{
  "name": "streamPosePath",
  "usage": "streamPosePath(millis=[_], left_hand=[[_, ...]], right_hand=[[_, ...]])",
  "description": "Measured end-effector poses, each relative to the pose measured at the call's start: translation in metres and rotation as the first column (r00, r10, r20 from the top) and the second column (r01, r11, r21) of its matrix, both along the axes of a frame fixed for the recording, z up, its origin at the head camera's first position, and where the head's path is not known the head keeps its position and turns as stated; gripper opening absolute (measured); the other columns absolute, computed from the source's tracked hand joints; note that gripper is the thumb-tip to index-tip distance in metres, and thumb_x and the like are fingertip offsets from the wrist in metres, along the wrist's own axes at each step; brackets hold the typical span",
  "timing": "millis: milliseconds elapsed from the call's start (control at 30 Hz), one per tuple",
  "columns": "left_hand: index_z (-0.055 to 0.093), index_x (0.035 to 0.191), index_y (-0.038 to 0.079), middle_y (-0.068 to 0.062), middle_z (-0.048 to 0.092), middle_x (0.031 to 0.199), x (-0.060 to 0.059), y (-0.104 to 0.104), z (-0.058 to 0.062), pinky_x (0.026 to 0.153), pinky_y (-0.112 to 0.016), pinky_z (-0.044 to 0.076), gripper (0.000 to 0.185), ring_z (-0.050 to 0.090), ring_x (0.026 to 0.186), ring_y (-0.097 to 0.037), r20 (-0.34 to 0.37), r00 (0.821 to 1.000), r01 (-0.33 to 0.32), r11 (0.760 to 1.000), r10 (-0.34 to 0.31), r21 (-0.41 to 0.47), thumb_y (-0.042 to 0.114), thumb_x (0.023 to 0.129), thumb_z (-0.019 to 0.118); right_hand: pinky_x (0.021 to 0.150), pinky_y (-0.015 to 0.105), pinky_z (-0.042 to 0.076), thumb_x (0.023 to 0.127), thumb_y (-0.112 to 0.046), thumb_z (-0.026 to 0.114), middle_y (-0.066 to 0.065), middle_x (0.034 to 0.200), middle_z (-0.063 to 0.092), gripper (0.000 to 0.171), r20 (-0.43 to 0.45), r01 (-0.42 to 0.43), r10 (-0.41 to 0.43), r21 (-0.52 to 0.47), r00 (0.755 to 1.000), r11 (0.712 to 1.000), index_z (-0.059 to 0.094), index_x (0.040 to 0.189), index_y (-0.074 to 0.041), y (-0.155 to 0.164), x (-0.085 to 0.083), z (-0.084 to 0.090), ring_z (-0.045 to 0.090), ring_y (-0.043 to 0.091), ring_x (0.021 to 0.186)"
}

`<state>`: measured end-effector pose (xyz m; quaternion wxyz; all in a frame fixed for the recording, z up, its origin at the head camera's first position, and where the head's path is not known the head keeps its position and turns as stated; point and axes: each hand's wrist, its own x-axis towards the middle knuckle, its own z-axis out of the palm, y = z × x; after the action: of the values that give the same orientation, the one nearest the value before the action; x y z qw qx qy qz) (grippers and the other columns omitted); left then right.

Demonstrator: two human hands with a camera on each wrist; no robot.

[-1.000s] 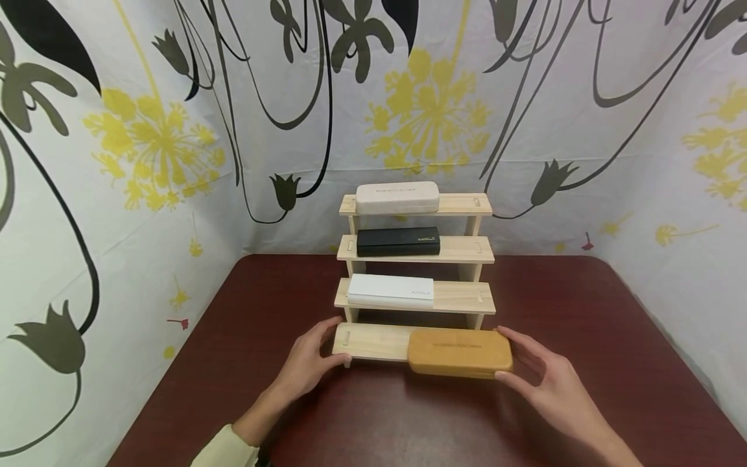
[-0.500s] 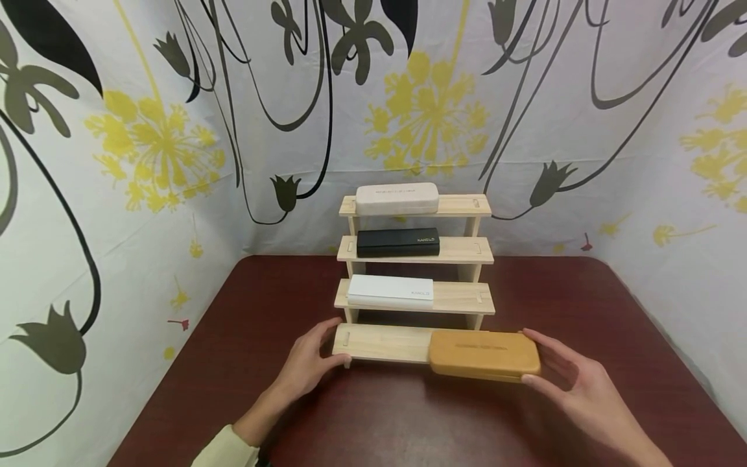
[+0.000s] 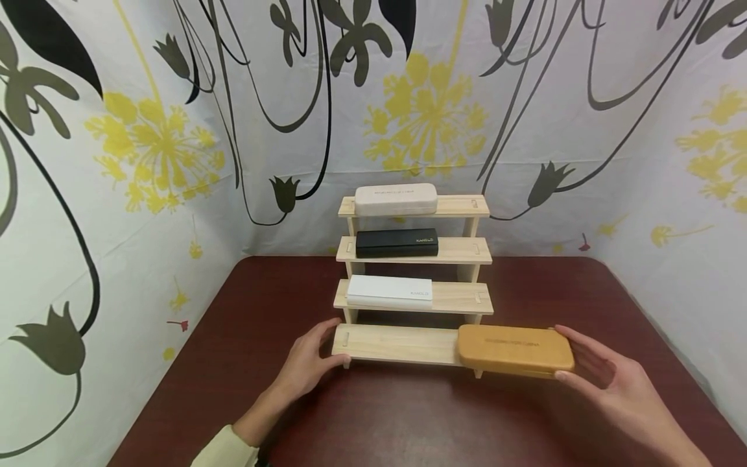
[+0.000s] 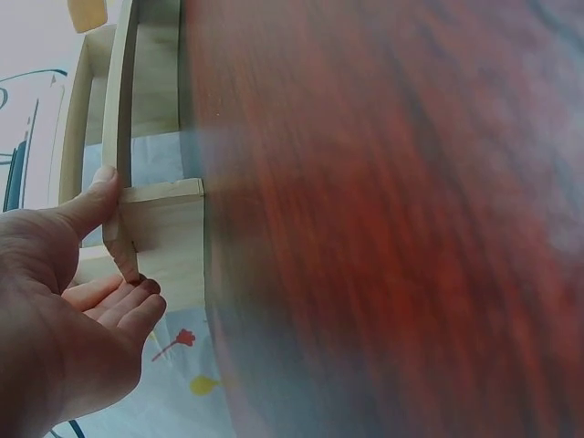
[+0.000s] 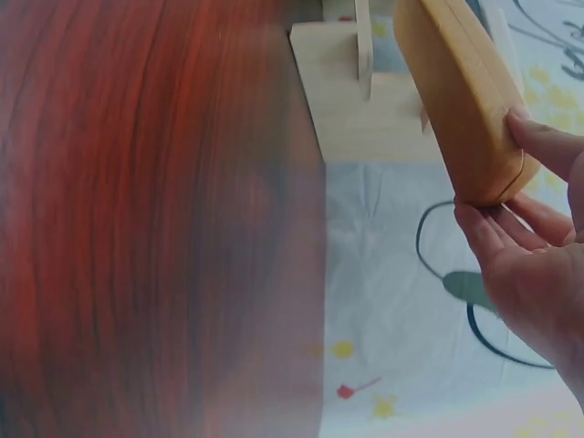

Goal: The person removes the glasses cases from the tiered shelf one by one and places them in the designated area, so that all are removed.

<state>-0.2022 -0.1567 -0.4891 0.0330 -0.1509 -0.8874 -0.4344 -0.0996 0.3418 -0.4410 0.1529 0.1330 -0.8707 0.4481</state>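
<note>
A tan case (image 3: pixel 515 350) hangs off the right end of the lowest step of a pale wooden stepped rack (image 3: pixel 397 344). My right hand (image 3: pixel 607 379) grips its right end between thumb and fingers; the right wrist view shows the same tan case (image 5: pixel 465 100) pinched by the right hand (image 5: pixel 520 228). My left hand (image 3: pixel 306 360) holds the left end of the bottom step. In the left wrist view the left hand (image 4: pixel 91 274) has its thumb on the front edge of the rack (image 4: pixel 160 237) and its fingers behind. A white case (image 3: pixel 390 290), a black case (image 3: pixel 397 242) and a beige case (image 3: pixel 396 199) lie on the upper steps.
The rack stands at the back middle of a dark red-brown table (image 3: pixel 408 421). Flowered cloth walls (image 3: pixel 146 162) close in the left, back and right. Bare tabletop lies in front of the rack and to both sides.
My right hand has slid the tan case to the right along the bottom step, so it now overhangs the step's right end. The left hand has stayed put.
</note>
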Motion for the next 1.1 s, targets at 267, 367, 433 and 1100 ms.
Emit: streamPosePath(millis=[267, 367, 433, 1100], left_hand=[[0.057, 0.150, 0.003, -0.016, 0.060, 0.149, 0.000, -0.001, 0.001, 0.112, -0.051, 0.048, 0.078, 0.058, 0.138, -0.036, -0.007, 1.000, -0.002, 1.000, 0.002, -0.006, 0.019, 0.083, 0.094], [0.058, 0.149, 0.003, -0.015, 0.061, 0.149, 0.000, -0.001, 0.000, 0.112, -0.051, 0.048, 0.077, 0.058, 0.137, -0.036, -0.013, 1.000, -0.006, 1.000, 0.006, -0.011, 0.020, 0.083, 0.094], [0.058, 0.149, 0.003, -0.015, 0.061, 0.148, -0.001, -0.001, -0.001, 0.112, -0.051, 0.048, 0.076, 0.059, 0.137, -0.035, -0.022, 1.000, -0.006, 1.000, 0.006, -0.016, 0.019, 0.083, 0.094], [0.058, 0.148, 0.002, -0.016, 0.062, 0.147, 0.000, -0.002, -0.001, 0.111, -0.052, 0.049, 0.076, 0.059, 0.136, -0.036, -0.038, 0.999, 0.003, 0.999, -0.004, -0.034, 0.019, 0.083, 0.094]], right_hand=[[0.090, 0.012, 0.054, 0.091, 0.002, 0.083, -0.017, 0.147, 0.060, 0.071, 0.036, 0.037, -0.036, -0.030, 0.999, 0.999, 0.055, 0.156, -0.008, 0.018, -0.005, -0.002, 0.060, -0.009, 0.125], [0.089, 0.013, 0.055, 0.092, 0.001, 0.083, -0.019, 0.146, 0.060, 0.070, 0.050, 0.052, -0.050, -0.042, 0.998, 0.998, 0.055, 0.155, -0.007, 0.022, -0.009, -0.003, 0.061, -0.009, 0.123], [0.088, 0.015, 0.056, 0.092, 0.001, 0.082, -0.020, 0.146, 0.059, 0.069, 0.066, 0.054, -0.050, -0.056, 0.997, 0.997, 0.055, 0.155, -0.006, 0.024, -0.010, -0.004, 0.062, -0.008, 0.122], [0.083, 0.014, 0.057, 0.097, -0.006, 0.079, -0.027, 0.144, 0.054, 0.069, 0.126, 0.067, -0.060, -0.058, 0.990, 0.996, 0.050, 0.159, -0.006, 0.041, -0.014, -0.011, 0.062, -0.012, 0.117]])
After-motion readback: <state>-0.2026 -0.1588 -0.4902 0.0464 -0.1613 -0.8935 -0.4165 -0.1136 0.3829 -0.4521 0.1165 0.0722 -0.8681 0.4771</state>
